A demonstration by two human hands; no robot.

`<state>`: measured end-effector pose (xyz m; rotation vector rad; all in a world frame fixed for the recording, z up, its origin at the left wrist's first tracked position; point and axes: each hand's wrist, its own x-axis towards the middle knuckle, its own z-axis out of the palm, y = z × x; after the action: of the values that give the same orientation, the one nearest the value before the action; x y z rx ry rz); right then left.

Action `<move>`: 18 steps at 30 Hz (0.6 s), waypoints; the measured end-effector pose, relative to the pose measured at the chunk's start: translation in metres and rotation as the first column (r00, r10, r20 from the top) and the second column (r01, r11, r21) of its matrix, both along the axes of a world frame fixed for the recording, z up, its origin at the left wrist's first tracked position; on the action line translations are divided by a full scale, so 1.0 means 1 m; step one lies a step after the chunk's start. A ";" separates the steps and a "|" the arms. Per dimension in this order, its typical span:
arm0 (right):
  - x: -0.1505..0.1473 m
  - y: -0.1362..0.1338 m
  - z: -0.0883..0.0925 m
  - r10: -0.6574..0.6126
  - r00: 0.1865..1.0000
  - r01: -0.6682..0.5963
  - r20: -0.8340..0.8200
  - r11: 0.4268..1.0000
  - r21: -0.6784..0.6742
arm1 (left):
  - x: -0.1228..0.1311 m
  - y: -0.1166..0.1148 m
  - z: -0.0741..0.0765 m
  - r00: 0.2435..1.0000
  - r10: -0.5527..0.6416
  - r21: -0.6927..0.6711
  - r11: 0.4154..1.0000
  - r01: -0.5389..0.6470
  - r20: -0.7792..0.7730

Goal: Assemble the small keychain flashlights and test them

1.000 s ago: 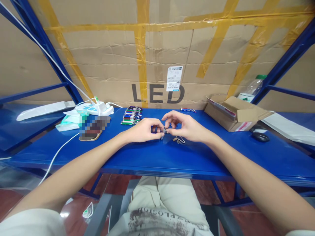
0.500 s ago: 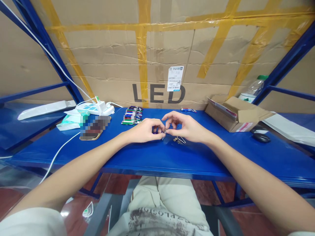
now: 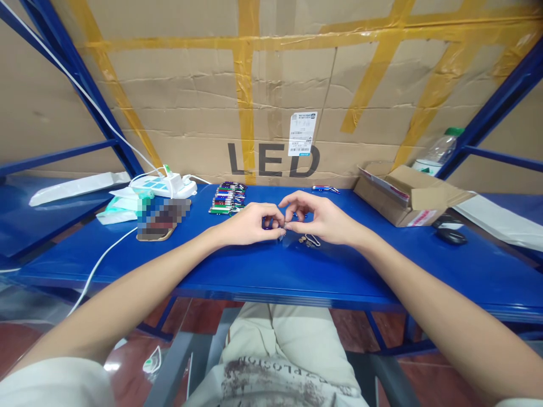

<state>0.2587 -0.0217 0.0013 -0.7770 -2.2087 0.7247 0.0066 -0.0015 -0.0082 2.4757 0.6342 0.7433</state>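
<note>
My left hand (image 3: 257, 224) and my right hand (image 3: 322, 217) meet above the blue table, fingertips almost touching. Both are closed in a pinch. Something small and silvery shows under the left thumb, with dark blue between the fingers, too small to make out. Whatever the right thumb and index finger pinch is hidden. Just below the right hand lie a silver carabiner clip (image 3: 313, 241) and several small round button cells (image 3: 302, 239). Behind the left hand is a row of small coloured keychain flashlights (image 3: 229, 199). A single blue keychain flashlight (image 3: 324, 189) lies farther back.
On the left are a phone (image 3: 159, 229), a white power strip (image 3: 156, 185) with cables, and a green-and-white packet (image 3: 123, 206). An open cardboard box (image 3: 411, 198), a black mouse (image 3: 452, 236) and a plastic bottle (image 3: 439, 151) stand right. A taped cardboard wall (image 3: 190, 113) closes the back.
Both hands keep nearly the same pose, fingertips together. Only a very slight shift of the whole view shows; the things on the table stay put.
</note>
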 end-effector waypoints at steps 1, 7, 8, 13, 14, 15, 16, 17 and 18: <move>0.000 0.000 0.000 -0.002 1.000 0.002 0.002 1.000 0.001 | 0.000 0.000 0.000 1.000 -0.001 -0.001 1.000 0.001 0.002; -0.001 -0.001 0.002 -0.013 1.000 0.013 0.001 1.000 0.004 | 0.000 0.001 -0.001 1.000 0.001 -0.002 1.000 -0.001 0.003; -0.001 -0.001 0.003 -0.014 1.000 0.014 0.001 1.000 0.005 | 0.000 0.001 -0.001 1.000 0.001 0.001 1.000 -0.001 0.002; 0.004 -0.002 0.008 -0.050 0.998 0.050 -0.034 0.999 0.004 | -0.001 0.001 -0.002 1.000 -0.008 0.058 0.998 0.007 0.013; 0.005 -0.001 0.009 -0.068 0.997 0.068 -0.036 0.998 0.012 | -0.001 0.001 -0.001 1.000 -0.011 0.087 0.996 0.010 0.013; 0.007 -0.001 0.010 -0.088 0.996 0.088 -0.029 0.996 0.024 | -0.001 0.001 0.000 1.000 -0.011 0.121 0.993 0.010 0.010; 0.008 -0.001 0.010 -0.110 0.994 0.110 -0.015 0.993 0.040 | -0.002 0.000 0.001 1.000 -0.008 0.158 0.987 0.008 0.005; 0.009 0.000 0.011 -0.133 0.991 0.132 0.008 0.990 0.059 | -0.002 -0.001 0.002 1.000 -0.001 0.196 0.981 0.001 0.000; 0.010 0.000 0.012 -0.148 0.988 0.145 0.042 0.987 0.076 | -0.003 -0.001 0.003 1.000 0.009 0.232 0.973 -0.008 -0.004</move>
<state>0.2691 -0.0213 0.0129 -0.9178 -2.1807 0.5557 0.0037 -0.0027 -0.0056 2.6891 0.5895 0.8577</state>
